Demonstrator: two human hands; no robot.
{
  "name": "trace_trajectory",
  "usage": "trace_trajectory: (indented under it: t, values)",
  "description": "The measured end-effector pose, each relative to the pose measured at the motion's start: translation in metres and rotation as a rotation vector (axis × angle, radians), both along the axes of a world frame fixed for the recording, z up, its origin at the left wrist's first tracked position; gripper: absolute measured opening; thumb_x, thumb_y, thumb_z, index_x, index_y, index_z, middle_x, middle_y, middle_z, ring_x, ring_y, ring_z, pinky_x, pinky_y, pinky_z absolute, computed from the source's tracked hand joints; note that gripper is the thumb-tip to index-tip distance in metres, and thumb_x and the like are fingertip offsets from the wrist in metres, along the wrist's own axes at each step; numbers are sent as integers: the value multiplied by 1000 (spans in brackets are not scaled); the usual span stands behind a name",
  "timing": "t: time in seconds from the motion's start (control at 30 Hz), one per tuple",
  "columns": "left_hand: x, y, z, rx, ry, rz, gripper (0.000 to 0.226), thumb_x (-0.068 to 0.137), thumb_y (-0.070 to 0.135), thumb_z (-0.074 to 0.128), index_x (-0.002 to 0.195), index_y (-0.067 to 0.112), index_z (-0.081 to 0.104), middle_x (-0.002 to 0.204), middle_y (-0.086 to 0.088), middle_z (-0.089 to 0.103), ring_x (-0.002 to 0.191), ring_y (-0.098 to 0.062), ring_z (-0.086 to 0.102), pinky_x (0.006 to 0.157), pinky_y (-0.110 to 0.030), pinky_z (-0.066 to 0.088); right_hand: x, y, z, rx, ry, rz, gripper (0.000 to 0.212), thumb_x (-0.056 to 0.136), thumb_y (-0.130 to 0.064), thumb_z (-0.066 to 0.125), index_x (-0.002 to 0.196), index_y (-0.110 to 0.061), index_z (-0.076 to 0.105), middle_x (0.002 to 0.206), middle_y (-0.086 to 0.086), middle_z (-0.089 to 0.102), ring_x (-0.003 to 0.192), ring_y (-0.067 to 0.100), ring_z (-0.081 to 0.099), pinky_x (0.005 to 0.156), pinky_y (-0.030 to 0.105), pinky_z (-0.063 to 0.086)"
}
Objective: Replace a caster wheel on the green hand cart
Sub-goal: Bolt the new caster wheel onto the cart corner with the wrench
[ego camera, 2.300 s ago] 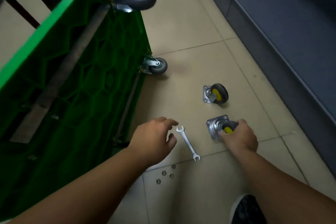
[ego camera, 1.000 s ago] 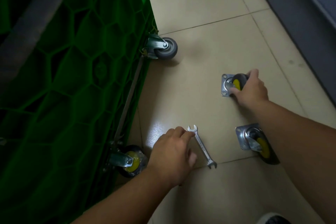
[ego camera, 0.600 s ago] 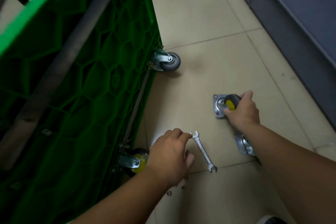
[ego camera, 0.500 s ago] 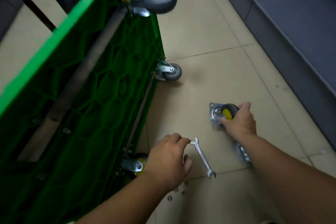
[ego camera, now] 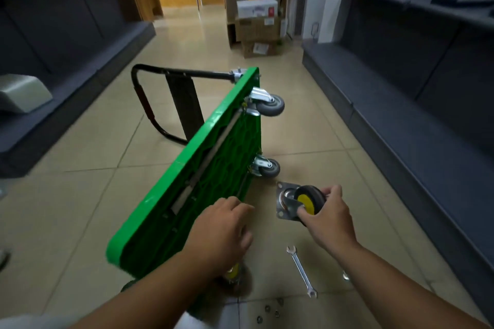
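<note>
The green hand cart [ego camera: 203, 168] stands on its side on the tiled floor, underside facing right, black handle [ego camera: 160, 88] at the far end. Two grey casters [ego camera: 270, 105] [ego camera: 268, 168] are mounted on its far part. A yellow-hubbed caster [ego camera: 232, 274] sits at the near lower corner, mostly hidden behind my left hand [ego camera: 222, 232], which hovers with loosely spread fingers by the cart's underside. My right hand [ego camera: 327, 219] grips a loose black caster with a yellow hub and steel plate [ego camera: 296, 201], lifted off the floor.
A silver open-end wrench [ego camera: 301, 271] lies on the floor between my arms. Several small nuts and washers [ego camera: 268, 311] are scattered near the bottom. Dark shelving lines both sides of the aisle. Cardboard boxes [ego camera: 256, 27] stand at the far end.
My right hand has lifted the loose yellow-hubbed caster off the floor. My left hand has moved from the wrench toward the cart's underside. The view has tilted up along the aisle.
</note>
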State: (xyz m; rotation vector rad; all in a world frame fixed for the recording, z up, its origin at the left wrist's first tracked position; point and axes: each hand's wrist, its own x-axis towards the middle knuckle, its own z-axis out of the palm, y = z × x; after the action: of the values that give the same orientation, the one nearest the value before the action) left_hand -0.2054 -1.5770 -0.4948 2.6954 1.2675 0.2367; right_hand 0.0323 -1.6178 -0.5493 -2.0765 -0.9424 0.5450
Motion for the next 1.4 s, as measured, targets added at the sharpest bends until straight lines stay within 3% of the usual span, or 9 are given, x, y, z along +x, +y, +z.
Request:
trace_trajectory:
  t: [0.13, 0.27, 0.4, 0.6, 0.7, 0.83, 0.97, 1.23, 1.4]
  values:
    - [-36, -3, 34, 38, -112, 41, 48, 97, 39, 58, 144, 34, 55, 134, 11, 57, 124, -9, 52, 99, -26, 44, -20, -13, 41, 79, 20, 46, 55, 73, -31, 87, 103, -27, 41, 88, -9, 64, 72, 1, 61, 45, 10, 39]
    - [-76, 9, 62, 61, -294, 179, 38, 91, 28, 71, 129, 32, 69, 122, 12, 64, 114, -10, 60, 93, -31, 51, -42, -26, 67, 167, 145, -4, 58, 68, -32, 91, 104, -28, 46, 89, -9, 67, 78, 6, 66, 56, 22, 45]
    - [-112, 26, 75, 89, -406, 331, 36, 91, 20, 71, 126, 28, 71, 113, 10, 66, 102, -14, 61, 89, -38, 54, -76, -39, 75, 293, 422, -99, 56, 65, -24, 95, 104, -27, 54, 81, -1, 75, 66, 7, 72, 58, 25, 49]
    - [-126, 54, 61, -164, -583, 468, 37, 99, 28, 66, 136, 35, 63, 118, 16, 68, 103, 2, 63, 86, -22, 52, -120, -39, 62, 289, 691, 52, 38, 73, -9, 87, 101, -28, 70, 85, -3, 79, 73, 11, 76, 57, 21, 56]
    - [-118, 60, 49, -227, -535, 395, 39, 98, 30, 67, 135, 40, 61, 115, 22, 66, 102, 6, 63, 83, -20, 54, -134, -33, 49, 255, 735, 105, 32, 75, -4, 85, 99, -22, 75, 86, 1, 79, 72, 11, 75, 57, 17, 55]
    - [-114, 70, 39, -311, -546, 389, 34, 96, 37, 70, 124, 53, 58, 105, 34, 62, 97, 17, 61, 68, -7, 49, -154, -21, 35, 240, 815, 65, 37, 75, -5, 86, 106, -18, 71, 90, 2, 79, 79, 14, 75, 65, 23, 60]
    - [-108, 81, 32, -305, -546, 409, 39, 92, 40, 73, 126, 52, 57, 106, 32, 63, 96, 14, 63, 76, -17, 52, -166, -14, 29, 240, 842, 59, 40, 72, -10, 87, 107, -20, 70, 91, -2, 79, 81, 11, 75, 65, 18, 56]
    - [-104, 87, 27, -364, -474, 405, 43, 85, 47, 79, 118, 59, 54, 105, 29, 62, 88, 13, 65, 75, -21, 53, -178, -16, 21, 206, 892, 88, 43, 66, -17, 94, 99, -32, 71, 92, -6, 79, 79, 10, 75, 63, 16, 56]
    - [-103, 88, 26, -371, -433, 365, 52, 84, 31, 80, 120, 54, 51, 97, 30, 64, 85, 16, 64, 63, -2, 45, -184, -9, 17, 206, 930, 89, 44, 72, -9, 91, 105, -26, 69, 91, -7, 78, 78, 8, 75, 62, 15, 55]
